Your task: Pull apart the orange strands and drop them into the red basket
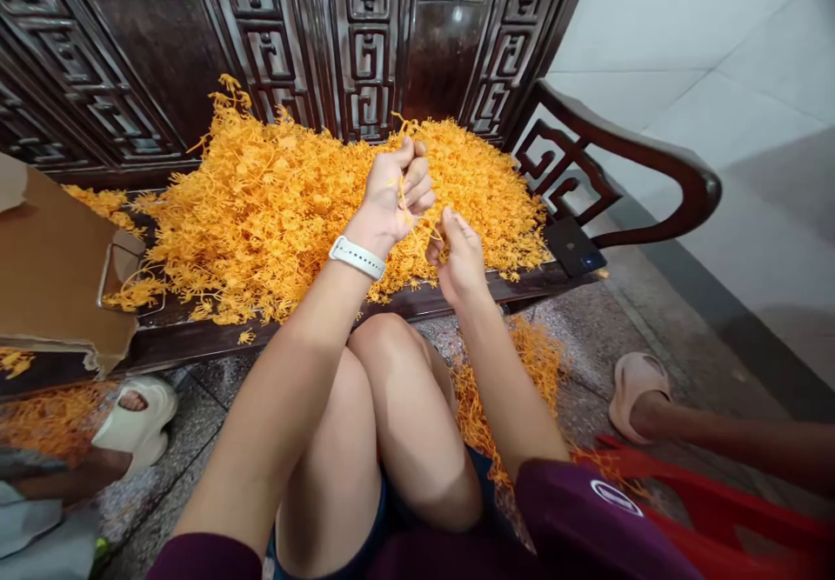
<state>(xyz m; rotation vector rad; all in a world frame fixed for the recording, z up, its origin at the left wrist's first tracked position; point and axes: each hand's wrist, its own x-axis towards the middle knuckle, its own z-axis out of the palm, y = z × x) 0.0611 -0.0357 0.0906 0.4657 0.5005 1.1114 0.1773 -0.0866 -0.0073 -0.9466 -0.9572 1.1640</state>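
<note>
A large heap of small orange stringy pieces (293,206) covers the seat of a dark carved wooden bench (189,345). Over the heap, my left hand (399,187), with a white band at the wrist, has its fingers curled round a thin orange strand (403,202) that crosses the palm. Just to the right and lower, my right hand (460,254) pinches an orange strand between thumb and fingers. The two hands are close together but apart.
On the left stands an open cardboard box (58,258). A dark phone-like object (574,247) lies at the bench's right end by the armrest (691,189). Orange strands (535,354) litter the floor. Other people's feet in slippers (639,389) show at both sides, near red plastic (704,502).
</note>
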